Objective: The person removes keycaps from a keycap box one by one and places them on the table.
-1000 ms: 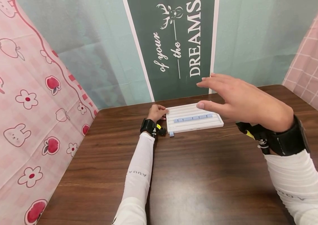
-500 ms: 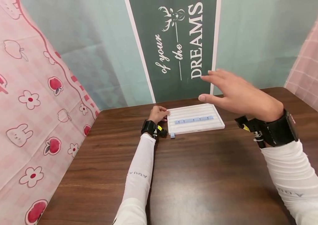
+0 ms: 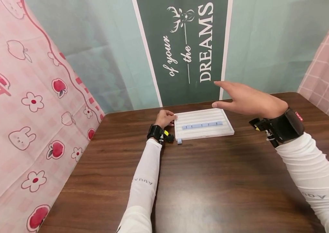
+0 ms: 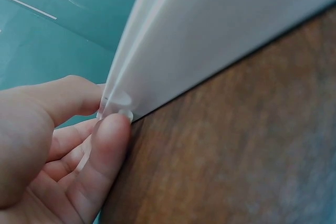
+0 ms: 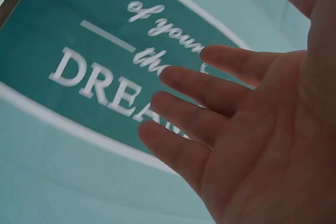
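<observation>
A white ridged tray (image 3: 200, 116) lies near the back of the table, with a row of small light-blue pieces (image 3: 197, 125) across its middle. At the tray's left side, my left hand (image 3: 164, 118) pinches the back corner. The left wrist view shows that hand's (image 4: 73, 129) thumb and a finger touching the pale tray wall (image 4: 210, 30). A small blue piece (image 3: 180, 141) lies by the tray's front left corner. My right hand (image 3: 249, 100) hovers beyond the tray's right end, holding nothing. In the right wrist view its fingers (image 5: 199, 85) are extended and spread.
The dark wooden table (image 3: 205, 181) stretches in front of the tray. A green and teal cloth with white lettering (image 3: 206, 42) hangs behind it. Pink printed cloth (image 3: 33, 129) borders the left, and pink checked cloth (image 3: 327, 77) the right.
My right hand has moved slightly away and to the right, leaving the tray's back right corner uncovered. The left hand stays at its corner. The whole head view has shifted a little.
</observation>
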Demonstrator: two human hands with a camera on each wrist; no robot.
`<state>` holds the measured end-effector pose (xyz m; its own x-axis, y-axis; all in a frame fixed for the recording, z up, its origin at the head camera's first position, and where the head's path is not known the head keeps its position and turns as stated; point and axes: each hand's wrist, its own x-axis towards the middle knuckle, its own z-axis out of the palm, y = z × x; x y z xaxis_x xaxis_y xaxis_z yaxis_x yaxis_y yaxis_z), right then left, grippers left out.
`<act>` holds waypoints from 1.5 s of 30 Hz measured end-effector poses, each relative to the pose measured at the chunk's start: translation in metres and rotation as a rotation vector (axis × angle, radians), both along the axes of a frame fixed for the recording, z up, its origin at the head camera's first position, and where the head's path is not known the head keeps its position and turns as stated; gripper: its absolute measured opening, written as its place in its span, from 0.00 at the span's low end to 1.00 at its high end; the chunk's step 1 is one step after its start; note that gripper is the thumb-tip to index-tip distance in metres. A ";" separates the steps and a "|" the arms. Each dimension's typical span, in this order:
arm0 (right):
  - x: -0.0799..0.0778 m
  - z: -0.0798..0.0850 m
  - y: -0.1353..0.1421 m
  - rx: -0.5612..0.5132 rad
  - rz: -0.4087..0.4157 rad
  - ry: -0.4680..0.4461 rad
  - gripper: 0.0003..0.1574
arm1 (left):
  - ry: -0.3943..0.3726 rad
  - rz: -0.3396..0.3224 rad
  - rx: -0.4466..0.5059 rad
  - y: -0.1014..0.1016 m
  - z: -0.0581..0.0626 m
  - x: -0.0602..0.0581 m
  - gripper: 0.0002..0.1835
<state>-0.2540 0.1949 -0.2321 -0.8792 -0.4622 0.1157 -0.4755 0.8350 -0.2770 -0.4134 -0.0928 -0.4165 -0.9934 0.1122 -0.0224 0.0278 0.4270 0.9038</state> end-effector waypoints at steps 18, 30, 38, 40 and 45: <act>-0.034 -0.032 0.019 0.036 0.007 -0.094 0.60 | 0.021 -0.022 0.032 0.001 0.002 0.006 0.15; -0.050 -0.059 0.022 0.041 0.022 -0.103 0.52 | 0.017 -0.010 0.026 0.000 0.000 0.001 0.16; -0.059 -0.073 0.025 0.066 0.012 -0.121 0.49 | 0.020 -0.004 0.025 0.000 0.001 0.004 0.15; -0.061 -0.077 0.025 0.066 0.009 -0.125 0.48 | 0.009 0.002 0.024 0.000 0.001 0.003 0.15; -0.065 -0.087 0.025 0.063 0.021 -0.123 0.45 | -0.005 0.001 0.016 -0.001 0.000 0.000 0.16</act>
<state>-0.3187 0.2196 -0.3191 -0.8750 -0.4837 -0.0224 -0.4586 0.8427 -0.2819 -0.4134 -0.0936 -0.4162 -0.9935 0.1112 -0.0259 0.0225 0.4124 0.9107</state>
